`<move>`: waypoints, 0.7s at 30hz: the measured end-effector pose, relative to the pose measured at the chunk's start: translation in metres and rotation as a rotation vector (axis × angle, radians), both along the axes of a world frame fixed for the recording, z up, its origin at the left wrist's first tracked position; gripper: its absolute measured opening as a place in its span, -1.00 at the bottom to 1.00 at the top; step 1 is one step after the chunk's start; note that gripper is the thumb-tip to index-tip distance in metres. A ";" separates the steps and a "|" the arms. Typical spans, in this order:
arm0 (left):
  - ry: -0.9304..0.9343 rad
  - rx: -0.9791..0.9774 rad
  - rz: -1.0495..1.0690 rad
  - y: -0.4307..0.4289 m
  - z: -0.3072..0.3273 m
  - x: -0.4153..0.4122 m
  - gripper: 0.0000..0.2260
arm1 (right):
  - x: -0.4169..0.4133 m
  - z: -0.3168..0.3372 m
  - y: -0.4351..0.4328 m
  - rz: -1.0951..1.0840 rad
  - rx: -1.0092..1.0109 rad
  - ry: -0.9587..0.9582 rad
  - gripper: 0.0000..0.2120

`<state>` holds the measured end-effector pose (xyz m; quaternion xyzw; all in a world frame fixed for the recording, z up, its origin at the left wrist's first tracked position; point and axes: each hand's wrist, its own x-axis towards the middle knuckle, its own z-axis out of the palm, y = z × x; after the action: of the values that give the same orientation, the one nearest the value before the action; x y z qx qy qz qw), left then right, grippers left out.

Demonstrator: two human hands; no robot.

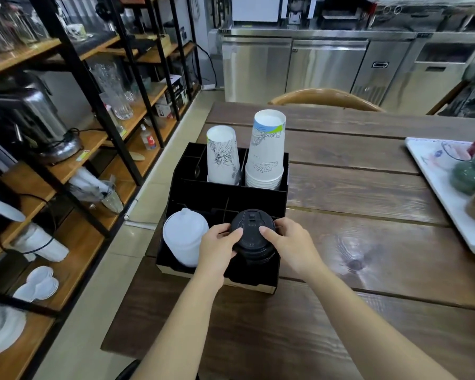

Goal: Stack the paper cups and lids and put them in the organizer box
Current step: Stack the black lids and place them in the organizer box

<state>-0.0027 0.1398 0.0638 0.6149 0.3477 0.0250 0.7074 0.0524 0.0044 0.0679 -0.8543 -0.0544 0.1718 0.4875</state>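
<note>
A black organizer box point(258, 194) stands at the left edge of the wooden table. Two stacks of upside-down paper cups fill its back compartments: a shorter white stack with ink drawings point(222, 157) on the left and a taller stack with blue and green print point(266, 152) on the right. In the front left compartment sits a stack of white lids point(183, 235). A stack of black lids point(252, 234) is in the front right compartment. My left hand point(220, 246) grips its left side and my right hand point(288, 239) its right side, thumbs on top.
A white tray point(433, 185) with green round objects and a glass lies at the table's right edge. A wooden chair back point(324, 98) stands behind the table. Shelves point(74, 149) with glassware, an appliance and more lids line the left wall. Steel counters run along the back.
</note>
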 end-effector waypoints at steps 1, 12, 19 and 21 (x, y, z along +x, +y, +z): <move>0.000 0.004 -0.005 0.001 -0.002 0.001 -0.66 | 0.000 -0.002 0.002 0.006 -0.036 -0.016 -0.68; 0.027 0.044 -0.080 0.004 -0.009 0.006 -0.65 | -0.007 -0.009 0.009 0.046 -0.284 -0.246 -0.62; 0.056 0.193 -0.157 0.005 -0.011 0.008 -0.67 | -0.002 -0.008 0.000 0.119 -0.418 -0.331 -0.57; 0.054 0.295 -0.220 0.007 -0.010 0.009 -0.68 | -0.001 -0.007 0.000 0.145 -0.472 -0.382 -0.58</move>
<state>0.0066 0.1463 0.0538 0.7466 0.2900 -0.0184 0.5985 0.0516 0.0049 0.0613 -0.9546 -0.1645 0.0506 0.2432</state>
